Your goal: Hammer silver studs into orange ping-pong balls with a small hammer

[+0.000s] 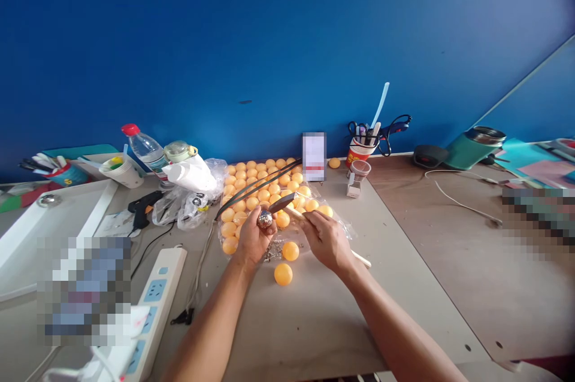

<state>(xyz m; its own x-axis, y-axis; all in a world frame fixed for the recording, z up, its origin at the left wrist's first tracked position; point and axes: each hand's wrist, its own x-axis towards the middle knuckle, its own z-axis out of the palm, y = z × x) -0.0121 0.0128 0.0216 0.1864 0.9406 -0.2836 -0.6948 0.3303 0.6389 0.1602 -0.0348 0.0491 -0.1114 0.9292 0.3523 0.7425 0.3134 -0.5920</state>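
Note:
My left hand (254, 241) is closed round a knife (282, 202). The rounded shiny end of its handle faces me, and the dark blade points up and to the right. In my closed right hand (326, 238) is a pale wooden stick (363, 260), whose far end comes out near the blade. Whether blade and wood touch, I cannot tell. Below my hands are two loose orange balls (283, 274), like table tennis balls, beside some small dark bits (274, 250). Rows of similar balls (251, 184) in clear plastic lie just beyond.
A phone (314, 157) stands against the blue wall, with a cup of tools (359, 147) to its right. At left are a power strip (157, 304), a glue gun (142, 209), a water bottle (146, 151) and a white tray (90, 214). A green flask (474, 148) lies at right.

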